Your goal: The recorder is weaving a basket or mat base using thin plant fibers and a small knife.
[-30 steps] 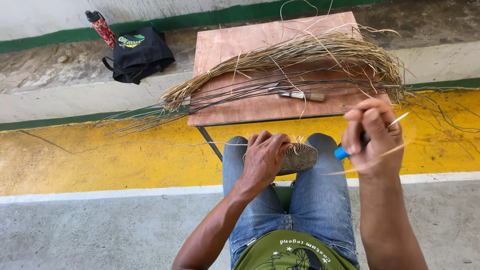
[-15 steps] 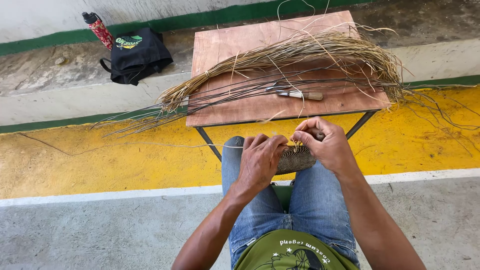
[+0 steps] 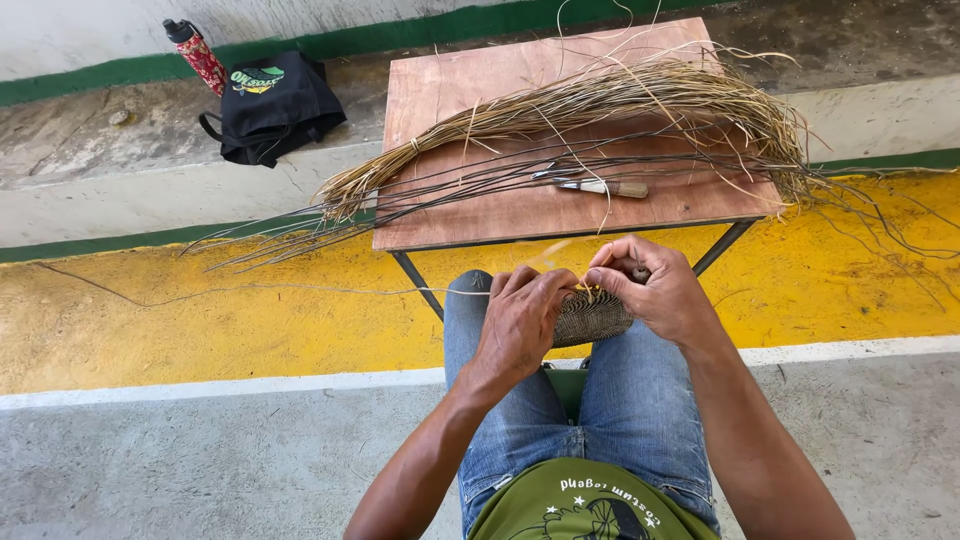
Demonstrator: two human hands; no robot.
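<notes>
A small round woven basket piece [image 3: 592, 315] rests on my lap between my knees. My left hand [image 3: 522, 320] grips its left side. My right hand [image 3: 655, 290] is at its upper right edge, fingers pinched on a thin pale straw strand [image 3: 560, 250] at the rim. The blue-handled tool seen earlier is hidden, if it is still in that hand. A long strand [image 3: 300, 290] trails left from the basket over the floor.
A wooden table [image 3: 450, 90] stands before my knees, bearing a bundle of dry straw [image 3: 620, 100], dark thin stems [image 3: 470, 180] and a wooden-handled knife [image 3: 600, 187]. A black bag [image 3: 275, 105] and a red bottle [image 3: 200, 55] sit on the ledge at the back left.
My right hand came down from the right, where it held a blue-handled tool and a strand, to the basket's rim. The left hand stayed on the basket.
</notes>
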